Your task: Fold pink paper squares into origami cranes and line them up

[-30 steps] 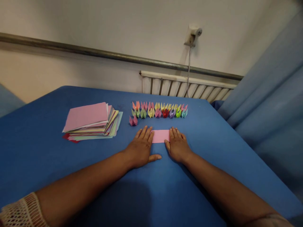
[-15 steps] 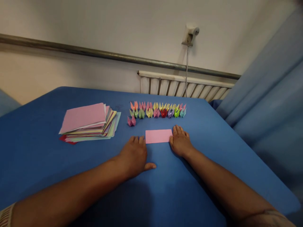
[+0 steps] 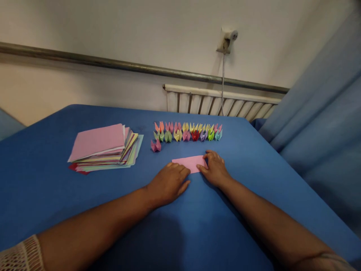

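Observation:
A pink paper strip (image 3: 189, 163), folded into a long rectangle, lies on the blue table (image 3: 56, 188) in front of me. My left hand (image 3: 168, 183) lies over its near left corner, fingers stretched out together and flat, thumb on the cloth. My right hand (image 3: 216, 169) is at the strip's right end, fingers curled over the edge and thumb at the near side, pinching it. Just beyond the strip stand rows of small folded paper figures (image 3: 187, 132) in several colours, with a single pink figure (image 3: 156, 145) apart at the left.
A stack of coloured paper sheets (image 3: 103, 146), pink on top, lies at the left of the table. Behind the table are a white wall, a metal rail (image 3: 113, 64) and a radiator (image 3: 220, 103). Blue curtain (image 3: 324, 113) hangs at the right.
My left hand has slid right and forward onto the strip's near left corner. My right hand's fingers have curled onto the strip's right end. The strip now sits slightly skewed.

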`<state>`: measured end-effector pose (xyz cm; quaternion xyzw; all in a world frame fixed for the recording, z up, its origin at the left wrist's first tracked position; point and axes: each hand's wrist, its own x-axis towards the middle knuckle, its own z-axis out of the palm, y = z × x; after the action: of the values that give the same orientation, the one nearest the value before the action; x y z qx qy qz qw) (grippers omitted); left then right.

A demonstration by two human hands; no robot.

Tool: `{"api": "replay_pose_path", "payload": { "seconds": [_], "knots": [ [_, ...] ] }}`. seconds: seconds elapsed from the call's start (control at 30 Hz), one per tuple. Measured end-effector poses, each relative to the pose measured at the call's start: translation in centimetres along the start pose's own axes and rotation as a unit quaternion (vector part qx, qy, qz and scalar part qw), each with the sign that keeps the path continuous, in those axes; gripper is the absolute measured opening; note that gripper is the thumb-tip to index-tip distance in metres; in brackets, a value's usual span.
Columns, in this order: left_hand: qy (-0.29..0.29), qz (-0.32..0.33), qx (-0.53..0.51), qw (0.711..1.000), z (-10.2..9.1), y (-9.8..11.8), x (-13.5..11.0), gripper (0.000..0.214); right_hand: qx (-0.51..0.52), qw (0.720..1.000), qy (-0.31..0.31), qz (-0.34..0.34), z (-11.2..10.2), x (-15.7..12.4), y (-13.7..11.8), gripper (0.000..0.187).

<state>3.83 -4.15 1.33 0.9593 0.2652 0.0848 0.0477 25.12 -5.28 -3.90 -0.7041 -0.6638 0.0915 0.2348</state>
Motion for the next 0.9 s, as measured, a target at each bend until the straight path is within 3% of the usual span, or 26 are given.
{"api": "replay_pose_path", "payload": {
  "seconds": [0.1, 0.23, 0.33, 0.5, 0.6, 0.73, 0.9],
  "knots": [
    [0.013, -0.016, -0.029, 0.999, 0.9, -0.5, -0.1, 0.028, 0.018, 1.000, 0.005, -0.001, 0.0, -0.2, -0.2, 0.037],
    [0.021, -0.047, -0.064, 0.997, 1.6, -1.2, 0.0, 0.032, -0.009, 0.999, 0.020, 0.034, -0.2, -0.5, -0.3, 0.055],
    [0.024, -0.067, -0.095, 0.993, 1.7, -1.6, 0.1, 0.033, -0.023, 0.998, 0.017, 0.047, -0.2, -0.5, -0.3, 0.059],
    [0.045, -0.085, -0.121, 0.988, 2.1, -1.8, 0.1, 0.036, -0.012, 1.000, 0.004, 0.015, 0.1, -0.4, -0.1, 0.057],
    [0.050, -0.100, -0.137, 0.984, 2.0, -1.8, 0.1, 0.041, -0.001, 1.000, 0.019, -0.019, -0.1, -0.5, -0.2, 0.049],
    [0.045, -0.125, -0.173, 0.976, 1.8, -1.6, 0.2, 0.056, 0.040, 0.991, 0.061, -0.108, -0.9, -0.9, -0.8, 0.018],
    [0.063, -0.119, -0.198, 0.971, 1.7, -1.6, 0.3, 0.058, 0.094, 0.965, 0.070, -0.235, -2.2, -1.9, -2.0, 0.014]
  ]
}}
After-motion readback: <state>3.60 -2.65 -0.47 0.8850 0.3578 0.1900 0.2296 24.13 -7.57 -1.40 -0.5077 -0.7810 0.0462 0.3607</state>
